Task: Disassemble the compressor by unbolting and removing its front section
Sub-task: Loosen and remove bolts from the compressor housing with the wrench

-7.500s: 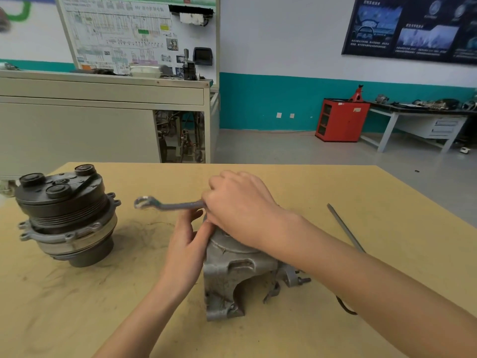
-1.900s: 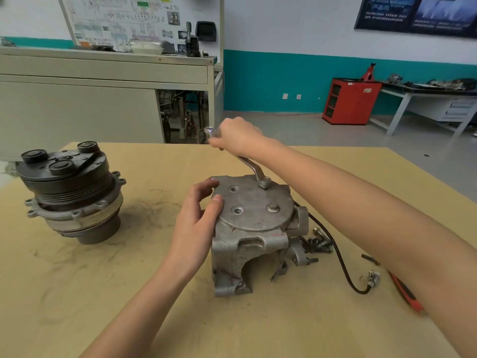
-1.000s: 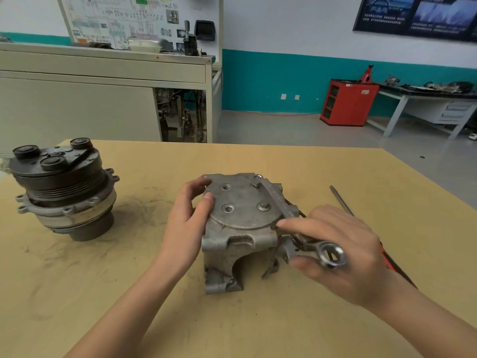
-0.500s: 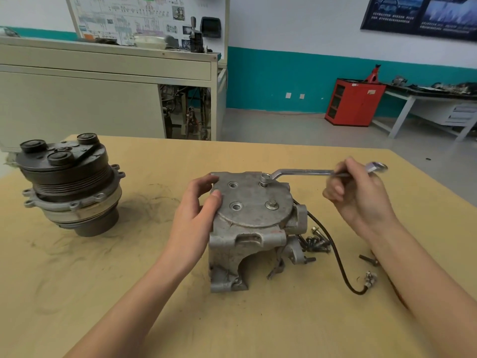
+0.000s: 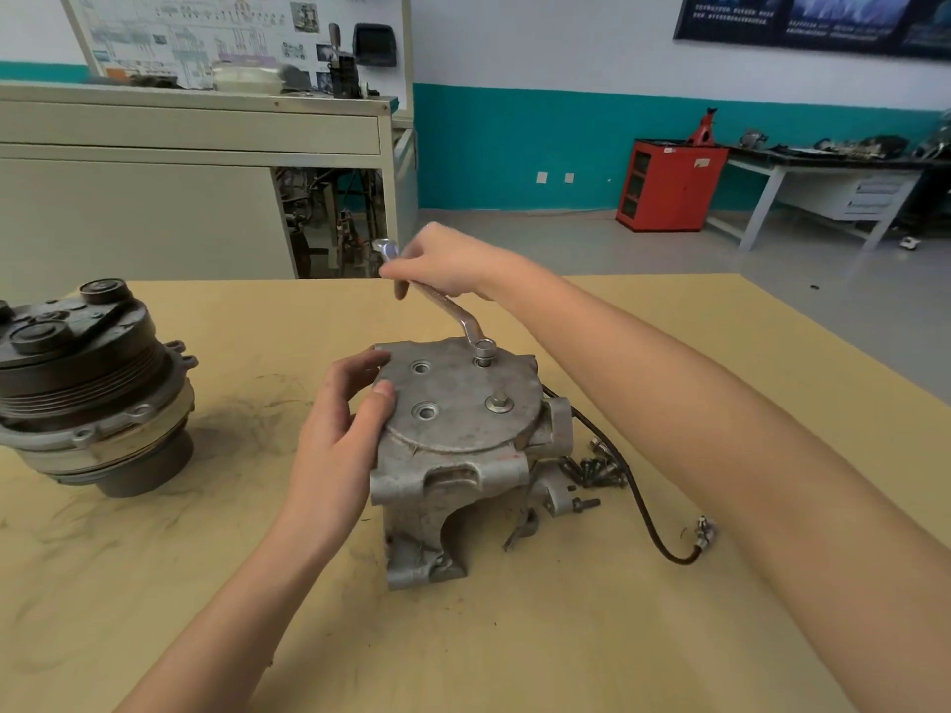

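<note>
The grey cast compressor body [image 5: 453, 470] stands on end on the tan table, its round end plate facing up. One bolt [image 5: 498, 403] sits in the plate on the right, and two bolt holes on the left are bare. A silver ring wrench [image 5: 453, 306] has its ring on the far bolt [image 5: 483, 348]. My right hand [image 5: 442, 265] grips the wrench handle, which points away and to the left. My left hand [image 5: 345, 419] holds the plate's left edge, thumb on top.
The dark pulley and clutch section [image 5: 85, 383] stands apart at the table's left. Loose bolts [image 5: 592, 468] and a black cable [image 5: 643, 512] lie right of the body. Beyond the table's far edge are a beige bench [image 5: 190, 162] and a red cabinet [image 5: 669, 182].
My right hand has swung the wrench handle counter-clockwise from pointing right to pointing away and left, with the ring staying on the far bolt. My left hand has kept its hold.
</note>
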Tool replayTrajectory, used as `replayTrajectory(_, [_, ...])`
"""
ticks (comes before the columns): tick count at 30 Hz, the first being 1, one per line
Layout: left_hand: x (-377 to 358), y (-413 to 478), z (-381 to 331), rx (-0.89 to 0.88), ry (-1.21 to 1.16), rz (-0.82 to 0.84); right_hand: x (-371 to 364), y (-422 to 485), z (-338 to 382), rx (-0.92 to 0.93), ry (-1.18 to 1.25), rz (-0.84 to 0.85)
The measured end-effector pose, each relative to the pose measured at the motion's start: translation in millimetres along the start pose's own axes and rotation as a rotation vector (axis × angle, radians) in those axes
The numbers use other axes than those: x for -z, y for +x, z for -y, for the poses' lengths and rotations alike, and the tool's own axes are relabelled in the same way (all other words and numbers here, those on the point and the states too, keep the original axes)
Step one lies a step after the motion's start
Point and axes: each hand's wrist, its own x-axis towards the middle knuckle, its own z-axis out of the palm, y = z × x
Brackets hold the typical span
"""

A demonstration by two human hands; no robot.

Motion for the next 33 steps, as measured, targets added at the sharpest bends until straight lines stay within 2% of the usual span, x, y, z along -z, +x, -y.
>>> replayTrajectory(3, [1.2, 0.5, 0.7, -0.016, 0.035, -0.001, -9.2, -7.8, 38.4, 0.214, -0.474, 0.003])
replayTrajectory(7, [-0.6, -2.3, -1.8, -0.039, 0.052, 0.010, -26.2, -42.5, 74.2, 0.440, -0.938, -0.173])
replayTrajectory(12, [-0.2, 0.1, 5.4, 0.035, 0.051, -0.043, -43.3, -96.5, 86.6, 0.701, -1.035, -0.264])
replayTrajectory(14, [-5.5, 2.0, 10.8, 0.036, 0.203, -0.110, -48.0, -123.9, 80.2, 0.736, -1.006, -0.266])
replayTrajectory(15, [-5.6, 0.5, 12.3, 0.036, 0.193, -0.146, -47.9, -139.1, 76.4, 0.722, -0.985, -0.279])
replayTrajectory(17, [-5.6, 1.8, 14.8, 0.020, 0.080, -0.122, -42.0, -168.5, 60.9, 0.752, -0.854, -0.375])
replayTrajectory(19, [-3.9, 1.3, 9.3, -0.024, 0.054, -0.035, -36.2, -191.3, 32.4, 0.860, -0.632, -0.559])
replayTrajectory(21, [0.3, -0.6, 7.0, -0.039, 0.029, 0.007, -33.7, -210.3, 2.0, 0.830, -0.403, -0.644])
replayTrajectory(23, [-0.4, -1.7, 4.0, -0.034, 0.010, -0.005, -36.5, -224.1, -25.8, 0.696, 0.031, -0.664])
replayTrajectory(25, [-1.8, -2.5, 2.9, -0.025, 0.001, -0.022, -36.9, -226.6, -46.2, 0.478, 0.478, -0.702])
replayTrajectory(28, [-1.6, -2.4, 2.7, -0.013, 0.009, -0.020, -27.7, -209.4, -70.0, 0.221, 0.748, -0.754])
replayTrajectory(33, [-1.8, -1.3, 1.9, -0.005, 0.011, -0.014, -5.3, -161.5, -94.2, -0.017, 1.094, -0.579])
